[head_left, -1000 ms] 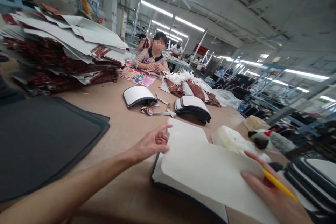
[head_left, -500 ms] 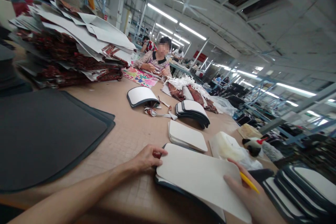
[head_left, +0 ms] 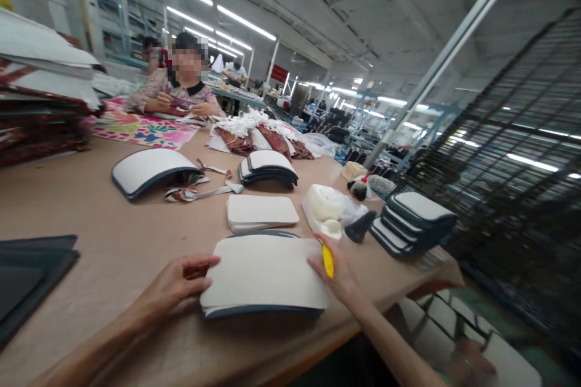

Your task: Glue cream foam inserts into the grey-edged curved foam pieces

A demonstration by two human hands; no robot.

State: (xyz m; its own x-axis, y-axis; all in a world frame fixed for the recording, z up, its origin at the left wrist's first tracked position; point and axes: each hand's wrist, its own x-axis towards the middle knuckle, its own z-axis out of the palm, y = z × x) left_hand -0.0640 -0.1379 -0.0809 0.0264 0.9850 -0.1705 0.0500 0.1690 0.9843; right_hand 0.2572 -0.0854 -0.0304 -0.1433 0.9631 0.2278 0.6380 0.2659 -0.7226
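A cream rounded panel lies on a dark-edged, curved panel in front of me, with thin layers showing along its near edge. My left hand pinches the cream panel's left edge between thumb and fingers. At the opposite edge, my right hand grips the panel's side and also keeps a slim yellow tool tucked against the fingers; the tool's kind is unclear. Just beyond lies a small stack of cream panels.
Curved white-topped panels and fabric strips lie farther back. At right are a plastic-wrapped white container and a stack of dark-edged panels. Dark sheets lie left. A co-worker sits across the table.
My view has swung right. The top cream panel, earlier skewed with its right end jutting out, now sits more squarely over the dark-edged one, both hands still at its sides.
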